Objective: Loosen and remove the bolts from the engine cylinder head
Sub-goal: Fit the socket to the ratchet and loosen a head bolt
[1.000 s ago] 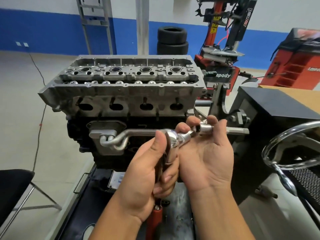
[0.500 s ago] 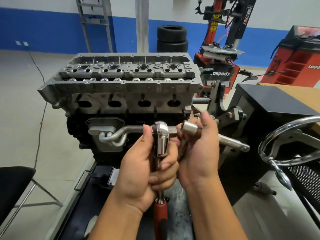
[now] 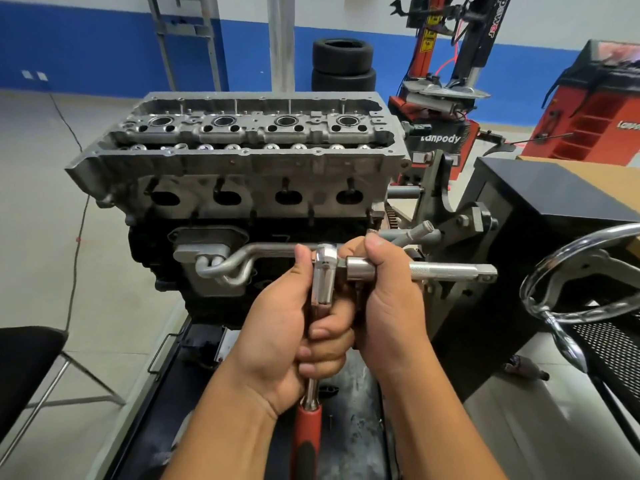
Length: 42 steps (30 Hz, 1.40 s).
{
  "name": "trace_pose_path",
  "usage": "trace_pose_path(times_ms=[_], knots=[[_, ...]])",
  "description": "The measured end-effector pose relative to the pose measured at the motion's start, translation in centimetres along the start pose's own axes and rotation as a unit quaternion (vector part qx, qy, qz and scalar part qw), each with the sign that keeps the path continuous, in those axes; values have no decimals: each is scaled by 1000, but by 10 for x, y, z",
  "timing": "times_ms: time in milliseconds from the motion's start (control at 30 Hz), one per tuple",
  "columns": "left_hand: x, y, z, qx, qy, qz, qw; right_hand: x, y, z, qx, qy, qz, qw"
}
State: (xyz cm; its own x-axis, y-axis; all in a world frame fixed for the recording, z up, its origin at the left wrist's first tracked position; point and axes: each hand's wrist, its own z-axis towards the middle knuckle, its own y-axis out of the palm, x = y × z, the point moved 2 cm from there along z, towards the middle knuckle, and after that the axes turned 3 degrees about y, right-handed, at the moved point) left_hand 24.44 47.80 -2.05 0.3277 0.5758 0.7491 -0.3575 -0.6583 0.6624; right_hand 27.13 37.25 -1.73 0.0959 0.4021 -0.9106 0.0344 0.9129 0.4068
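The grey aluminium cylinder head [image 3: 242, 161] sits on the dark engine block, straight ahead at chest height. In front of it, my left hand [image 3: 280, 344] grips the shaft of a chrome ratchet [image 3: 325, 271] with a red handle, head pointing up. My right hand [image 3: 391, 306] holds a chrome extension bar [image 3: 446, 271] that sticks out to the right from the ratchet head, thumb on top of its socket end. Both hands are below and in front of the head, not touching it. No loose bolts are visible.
A black engine stand bracket [image 3: 446, 209] and a black cabinet [image 3: 554, 202] stand to the right, with a chrome wheel [image 3: 581, 271] near my right hand. A black chair [image 3: 24, 368] is at lower left. Tyres [image 3: 343, 64] and red workshop machines [image 3: 595, 109] stand behind.
The ratchet has turned upright in my left hand. My right hand has brought the extension bar level and set its end against the ratchet head.
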Motion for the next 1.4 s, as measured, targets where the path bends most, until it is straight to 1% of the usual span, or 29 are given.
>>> trace_pose_path(times_ms=[67, 200, 267, 400, 433, 500, 533, 567, 600, 633, 667, 700, 733, 800, 833, 900, 967, 1033, 1167, 1400], knots=[[1, -1, 1, -4, -14, 39, 999, 1, -1, 1, -7, -7, -15, 1000], [2, -5, 1, 24, -29, 113, 993, 3, -1, 0, -23, -7, -41, 999], [2, -5, 1, 33, -33, 133, 990, 5, -5, -2, -21, 1, -57, 998], [0, -6, 2, 40, -23, 145, 988, 7, -7, -7, -27, 48, -89, 994], [-3, -5, 2, 50, -13, 129, 990, 6, -6, -8, -24, 54, -99, 993], [-11, -4, 4, 89, 17, 45, 995, 3, -1, -9, -19, 37, -155, 987], [-17, -3, 5, 107, 31, -12, 994, 1, 3, -9, -23, 9, -191, 981], [-22, -1, 6, 117, 48, -63, 990, -2, 7, -9, -26, -25, -203, 979], [-25, 1, 7, 117, 69, -103, 985, -5, 7, -8, -18, -48, -178, 983], [-27, 1, 7, 115, 91, -129, 981, -9, 3, -6, 10, -54, -124, 991], [-26, 0, 7, 118, 110, -140, 977, -15, -5, -1, 51, -38, -45, 997], [-22, -4, 6, 131, 123, -138, 974, -22, -16, 3, 90, -15, 39, 995], [-18, -10, 5, 147, 131, -121, 973, -28, -28, 6, 115, 1, 120, 986], [-7, -21, 2, 168, 131, -54, 976, -41, -51, 12, 156, 16, 255, 954], [-4, -25, 2, 173, 128, -9, 977, -47, -60, 14, 170, 21, 304, 937], [-2, -29, 0, 180, 122, 78, 973, -50, -71, 17, 169, 29, 374, 912], [-7, -27, -3, 182, 120, 110, 970, -47, -73, 18, 148, 38, 413, 898], [-13, -24, -4, 179, 122, 82, 973, -45, -72, 18, 131, 38, 431, 892], [-21, -22, -6, 190, 117, 40, 974, -45, -68, 18, 112, 29, 425, 898], [-21, -24, -10, 204, 109, 69, 970, -43, -63, 17, 96, 13, 409, 907]])
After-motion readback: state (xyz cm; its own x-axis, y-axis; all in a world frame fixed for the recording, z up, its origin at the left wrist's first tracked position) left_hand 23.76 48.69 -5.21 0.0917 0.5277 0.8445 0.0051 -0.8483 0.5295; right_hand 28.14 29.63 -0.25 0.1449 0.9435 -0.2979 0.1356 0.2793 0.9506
